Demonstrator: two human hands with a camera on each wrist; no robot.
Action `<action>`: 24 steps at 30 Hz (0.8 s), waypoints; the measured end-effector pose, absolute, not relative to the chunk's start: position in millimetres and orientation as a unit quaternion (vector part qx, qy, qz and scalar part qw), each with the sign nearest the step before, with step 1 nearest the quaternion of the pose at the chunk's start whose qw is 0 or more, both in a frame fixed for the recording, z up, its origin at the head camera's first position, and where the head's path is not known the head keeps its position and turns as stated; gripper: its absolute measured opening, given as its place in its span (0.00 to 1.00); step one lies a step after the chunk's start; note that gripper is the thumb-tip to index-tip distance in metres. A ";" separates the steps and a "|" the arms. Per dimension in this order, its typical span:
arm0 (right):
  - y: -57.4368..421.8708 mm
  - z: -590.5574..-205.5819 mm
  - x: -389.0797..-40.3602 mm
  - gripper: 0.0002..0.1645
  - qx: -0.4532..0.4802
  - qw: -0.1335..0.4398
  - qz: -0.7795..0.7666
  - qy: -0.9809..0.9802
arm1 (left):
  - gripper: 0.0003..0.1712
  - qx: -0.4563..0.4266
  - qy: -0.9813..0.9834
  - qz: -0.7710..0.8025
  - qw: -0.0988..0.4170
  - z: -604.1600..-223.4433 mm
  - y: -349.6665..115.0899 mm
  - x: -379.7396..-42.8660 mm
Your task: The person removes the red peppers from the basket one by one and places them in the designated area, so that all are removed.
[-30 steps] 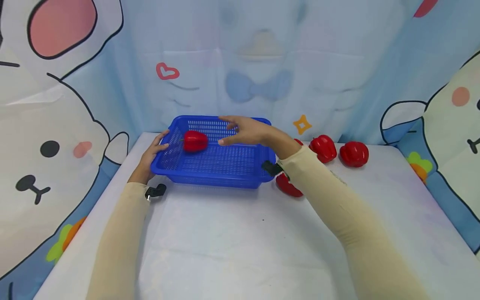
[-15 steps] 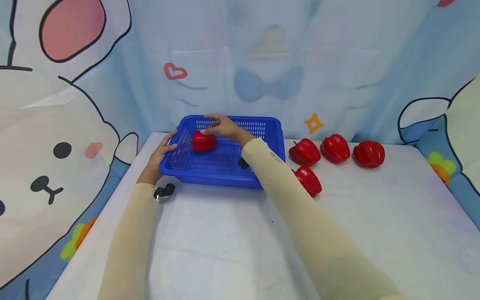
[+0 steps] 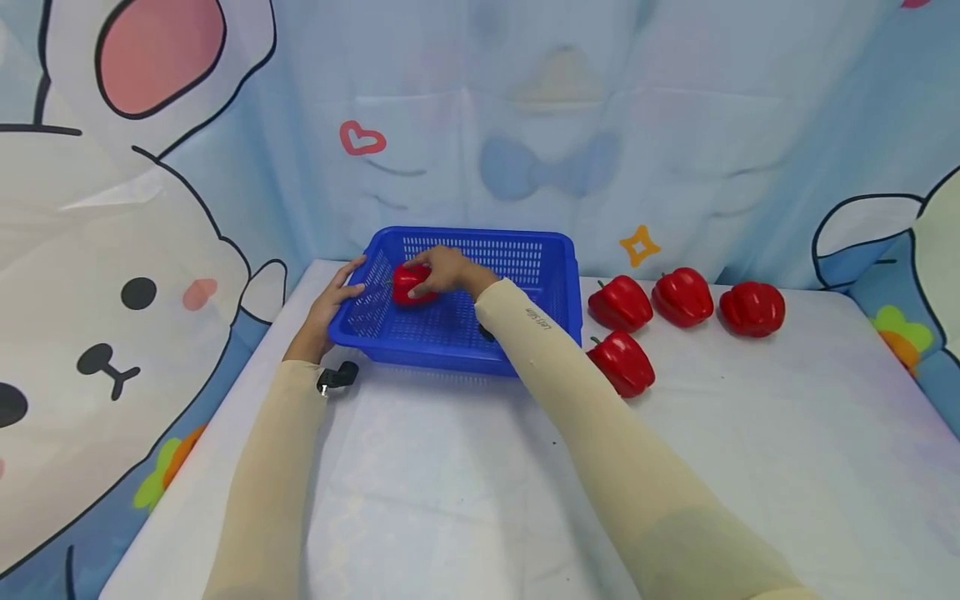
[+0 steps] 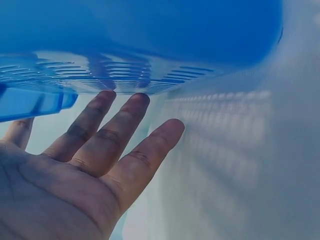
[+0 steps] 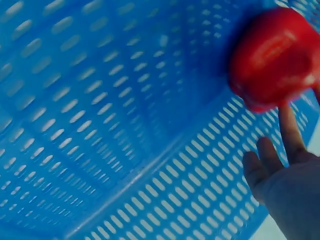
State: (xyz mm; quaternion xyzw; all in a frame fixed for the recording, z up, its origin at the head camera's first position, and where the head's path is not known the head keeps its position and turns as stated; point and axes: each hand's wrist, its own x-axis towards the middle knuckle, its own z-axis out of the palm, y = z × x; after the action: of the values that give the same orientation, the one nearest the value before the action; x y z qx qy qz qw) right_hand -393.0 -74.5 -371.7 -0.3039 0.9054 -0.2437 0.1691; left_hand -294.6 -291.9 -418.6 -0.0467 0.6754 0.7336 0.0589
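Observation:
A blue slotted plastic basket (image 3: 457, 354) sits on the white-covered table, a red bell pepper (image 3: 408, 286) lying at the left end inside it. My right hand (image 3: 446, 271) reaches in, its thumb and forefinger round this pepper. The right wrist view has the bell pepper (image 5: 272, 62) at upper right, one fingertip against its underside and the other fingers (image 5: 254, 172) bent below. At the basket's left end, my left hand (image 3: 327, 307) rests against the outer wall. Its fingers (image 4: 107, 142) look nearly straight in the left wrist view, tips right by the slotted side.
Several more red bell peppers stand right of the basket: one bell pepper (image 3: 622, 363) nearest, then a bell pepper (image 3: 620, 304), another bell pepper (image 3: 682, 297) and the rightmost bell pepper (image 3: 752, 309) behind. A patterned curtain (image 3: 555, 100) hangs behind the table (image 3: 450, 500).
My right hand has moved left over the basket and down onto the bell pepper inside, closing thumb and forefinger round it. My left hand stays at the basket's left end. The view has shifted slightly left.

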 end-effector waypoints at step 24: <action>-78.7 -372.8 -390.2 0.34 -0.307 0.113 -0.251 0.911 | 0.32 -0.048 0.658 0.749 0.065 -416.3 -292.9 -293.3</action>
State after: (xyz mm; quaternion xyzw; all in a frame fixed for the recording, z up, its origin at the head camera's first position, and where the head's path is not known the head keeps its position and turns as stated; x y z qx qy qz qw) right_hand -390.2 -78.7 -372.8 -0.3072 0.9110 -0.2510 0.1127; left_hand -293.3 -292.9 -416.3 -0.0483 0.6579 0.7487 0.0653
